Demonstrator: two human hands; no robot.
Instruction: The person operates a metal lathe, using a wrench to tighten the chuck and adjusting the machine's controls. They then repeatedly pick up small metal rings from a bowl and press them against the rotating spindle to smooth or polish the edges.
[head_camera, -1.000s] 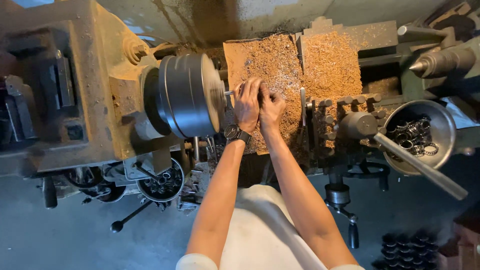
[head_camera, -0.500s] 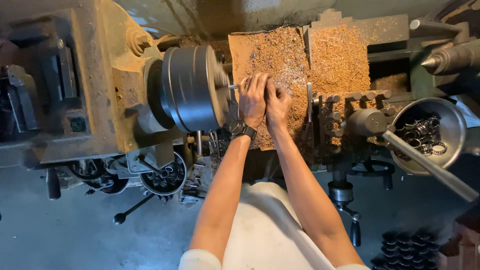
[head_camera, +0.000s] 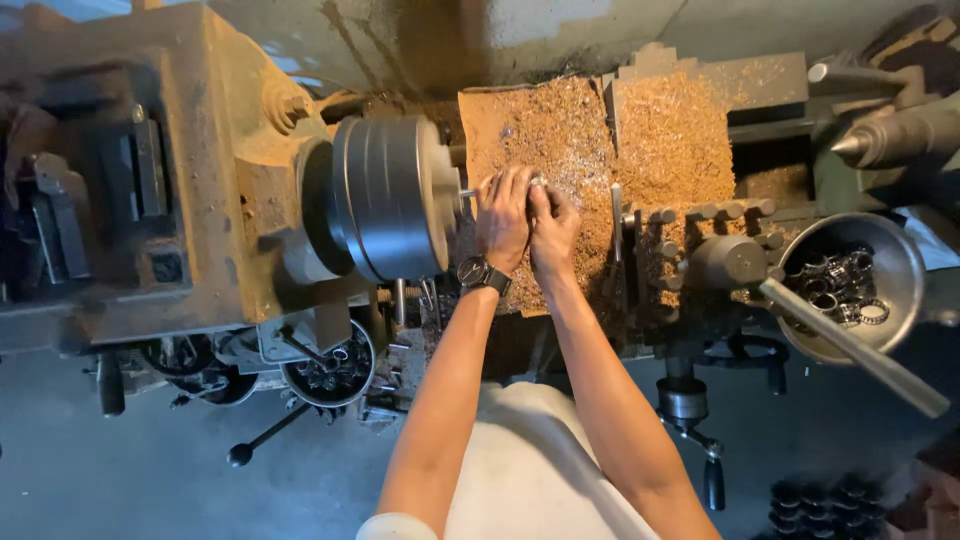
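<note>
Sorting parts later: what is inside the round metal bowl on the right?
The metal bowl holds a loose heap of small metal rings. The long lever handle crosses its lower rim, hiding part of it.

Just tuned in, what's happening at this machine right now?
A person stands at a lathe, both hands together just off the face of the grey chuck. The left hand and right hand meet around a small metal piece by the thin spindle sticking out of the chuck. Below them lies a bed of brown shavings. A metal bowl of rings sits to the right.
</note>
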